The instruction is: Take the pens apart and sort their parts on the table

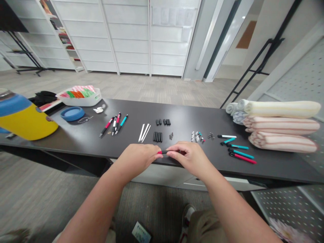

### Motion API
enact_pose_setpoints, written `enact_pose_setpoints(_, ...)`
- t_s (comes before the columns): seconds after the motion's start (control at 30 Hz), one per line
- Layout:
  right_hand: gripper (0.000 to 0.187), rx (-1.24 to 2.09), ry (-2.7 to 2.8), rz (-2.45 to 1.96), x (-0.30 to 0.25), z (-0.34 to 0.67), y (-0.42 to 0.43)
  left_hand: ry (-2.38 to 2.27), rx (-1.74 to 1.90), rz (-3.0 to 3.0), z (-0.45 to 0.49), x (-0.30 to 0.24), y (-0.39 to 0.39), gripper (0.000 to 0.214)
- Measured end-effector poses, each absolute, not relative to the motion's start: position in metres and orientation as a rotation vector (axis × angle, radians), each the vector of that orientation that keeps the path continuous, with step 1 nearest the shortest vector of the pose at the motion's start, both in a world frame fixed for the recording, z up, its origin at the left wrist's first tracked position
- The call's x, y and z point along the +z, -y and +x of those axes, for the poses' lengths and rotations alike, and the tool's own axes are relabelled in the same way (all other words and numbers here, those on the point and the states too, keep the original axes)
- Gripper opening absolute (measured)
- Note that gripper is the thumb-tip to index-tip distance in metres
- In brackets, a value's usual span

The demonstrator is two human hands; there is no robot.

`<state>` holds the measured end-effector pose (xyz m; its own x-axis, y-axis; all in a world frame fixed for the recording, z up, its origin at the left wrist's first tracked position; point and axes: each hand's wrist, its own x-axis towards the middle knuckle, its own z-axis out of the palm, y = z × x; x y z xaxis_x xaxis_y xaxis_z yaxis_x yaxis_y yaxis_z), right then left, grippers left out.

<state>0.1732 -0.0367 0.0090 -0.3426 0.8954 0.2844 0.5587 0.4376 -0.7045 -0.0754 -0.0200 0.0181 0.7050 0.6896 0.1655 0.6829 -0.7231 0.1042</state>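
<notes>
Between my two hands, at the table's front edge, lies a red and black pen part (164,152). My left hand (140,156) pinches its red end, and my right hand (188,156) grips the black end. Just beyond are black grip sleeves (157,136), shorter black pieces (163,122), small springs (171,136) and white refills (144,132). Right of them lie small silvery push-button parts (197,136), tiny dark pieces (211,136) and coloured pen barrels with black clips (240,151). Several whole pens (114,124) rest to the left.
The dark table (141,109) spans the view. Rolled towels (282,126) are stacked at its right end. At the left stand a yellow and blue container (26,116), a blue lid (72,113) and a white basket (81,98) of colourful packets. A booklet (141,233) lies on the floor.
</notes>
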Motion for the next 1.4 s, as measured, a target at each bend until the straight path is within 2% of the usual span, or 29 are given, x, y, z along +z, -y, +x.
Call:
enact_pose_setpoints(0.4,0.014,0.67,2.052,-1.199,0.01,0.173,0.038,-1.113,0.352,2.795,-0.081,0.015,0.019,0.028)
enact_pose_setpoints(0.6,0.025,0.782,2.057,-1.241,0.011,0.17,0.035,-1.203,0.333,2.83,-0.073,0.005,0.023,0.026)
enact_pose_setpoints(0.73,0.016,0.793,2.15,-1.19,0.013,0.167,0.035,-1.179,0.299,2.882,-0.064,0.003,0.027,0.021)
enact_pose_setpoints(1.1,0.017,0.788,2.097,-1.177,0.01,0.176,0.037,-1.111,0.25,2.832,-0.064,0.015,0.026,0.031)
enact_pose_setpoints(1.4,0.015,0.803,2.062,-1.2,0.011,0.176,0.039,-1.106,0.21,2.808,-0.07,0.018,0.027,0.03)
